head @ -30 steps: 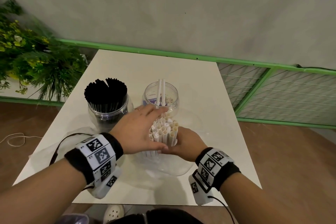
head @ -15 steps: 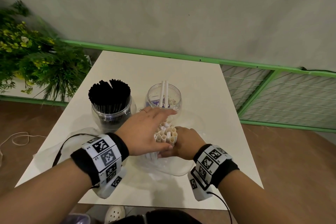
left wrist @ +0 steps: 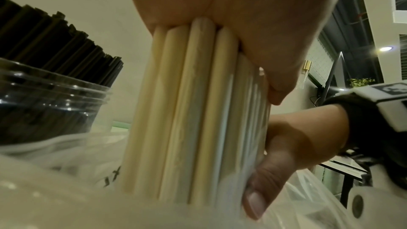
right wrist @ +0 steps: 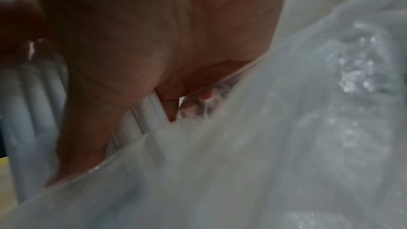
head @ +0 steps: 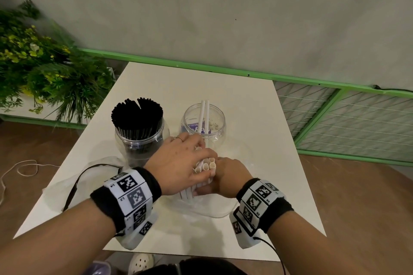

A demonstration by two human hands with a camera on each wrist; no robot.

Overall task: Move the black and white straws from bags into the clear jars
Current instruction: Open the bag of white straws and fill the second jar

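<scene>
A bundle of white straws [head: 207,164] stands upright in a clear plastic bag [head: 212,209] at the table's near middle. My left hand [head: 182,163] lies over the bundle's top, fingers curled down its far side and thumb along its near side [left wrist: 277,79]. My right hand [head: 228,177] grips the bundle lower down, through the bag. In the left wrist view the white straws [left wrist: 193,111] run down from my palm to the right hand's thumb [left wrist: 264,180]. Behind stand a clear jar [head: 139,140] packed with black straws [head: 137,116] and a second clear jar [head: 220,125] with two white straws [head: 204,114].
The white table [head: 257,118] has bare surface to the right and behind the jars. A second flat clear bag [head: 93,176] and a black cable lie at the left. A green plant [head: 44,78] stands off the table's left, a green rail behind.
My left hand's fingers have curled down over the bundle's top, hiding most of the straw ends. The right hand keeps its grip low on the bundle.
</scene>
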